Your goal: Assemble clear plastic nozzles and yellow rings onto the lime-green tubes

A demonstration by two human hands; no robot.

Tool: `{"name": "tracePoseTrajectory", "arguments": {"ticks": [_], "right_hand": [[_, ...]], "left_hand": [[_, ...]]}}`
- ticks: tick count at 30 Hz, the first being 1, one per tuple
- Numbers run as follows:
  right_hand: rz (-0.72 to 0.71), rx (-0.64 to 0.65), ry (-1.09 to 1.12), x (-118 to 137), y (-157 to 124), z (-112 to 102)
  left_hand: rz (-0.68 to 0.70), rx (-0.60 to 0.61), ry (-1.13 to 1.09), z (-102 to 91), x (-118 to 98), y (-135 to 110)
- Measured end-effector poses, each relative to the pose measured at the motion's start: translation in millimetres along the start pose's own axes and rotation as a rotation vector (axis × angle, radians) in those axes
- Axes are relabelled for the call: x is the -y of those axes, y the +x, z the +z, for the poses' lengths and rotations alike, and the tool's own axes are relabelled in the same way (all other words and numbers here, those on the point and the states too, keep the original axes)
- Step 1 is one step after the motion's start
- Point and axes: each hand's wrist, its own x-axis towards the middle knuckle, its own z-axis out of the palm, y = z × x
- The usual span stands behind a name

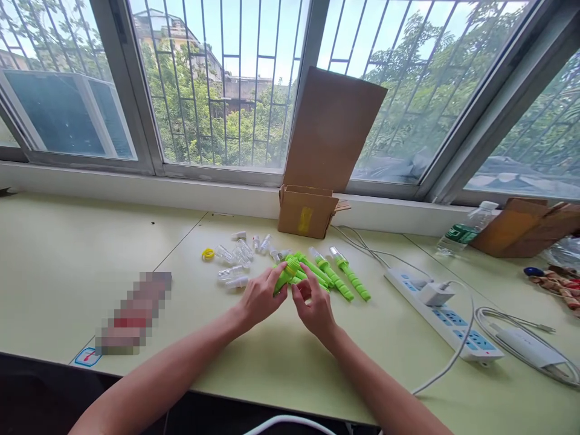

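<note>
My left hand (261, 296) grips a bright green ridged plastic tube (284, 279) between thumb and fingers, just above the table. A band of yellow shows near the tube's upper end. From the other side, my right hand (316, 305) has its fingers curled, with the index fingertip and thumb at the same tube. Behind the hands lie more green tubes (317, 270), partly hidden by them. Two green tubes with clear tops (351, 275) lie to the right. Several clear plastic caps (233, 275) are scattered on the left, beside some yellow rings (208, 254).
A cardboard box (304, 211) with its flap raised stands against the window. On the right are a white power strip (444, 314) with cables, a plastic bottle (466, 229) and another brown box (521, 226). A blurred object (135, 314) lies left.
</note>
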Motion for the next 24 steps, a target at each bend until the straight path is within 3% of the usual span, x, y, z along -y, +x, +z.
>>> {"name": "tracePoseTrajectory", "arguments": {"ticks": [7, 17, 21, 24], "right_hand": [[0.026, 0.051, 0.107, -0.6, -2.8, 3.5], [0.021, 0.119, 0.030, 0.1, -2.2, 3.4], [0.008, 0.145, -0.053, -0.8, -1.6, 6.7], [0.060, 0.075, -0.141, -5.3, 0.8, 5.7]], "left_hand": [[-0.087, 0.017, -0.296, 2.0, -1.9, -1.7], [-0.350, -0.111, -0.700, 1.3, -7.2, 3.8], [-0.318, -0.048, -0.730, 2.1, -6.8, 2.6], [-0.238, -0.033, -0.617, 2.6, -4.8, 0.8]]}}
